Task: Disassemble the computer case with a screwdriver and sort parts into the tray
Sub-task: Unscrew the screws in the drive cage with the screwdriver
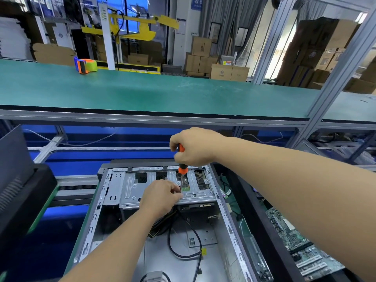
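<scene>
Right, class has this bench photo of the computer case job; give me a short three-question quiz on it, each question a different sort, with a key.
1. True or false: the right hand grips the screwdriver by its handle.
2. Where does the left hand rest? A on the drive bracket inside the computer case; B on the tape dispenser; C on the circuit board.
3. Fill in: the circuit board lies to the ____ of the case.

Key: 1 true; 2 A; 3 right.
</scene>
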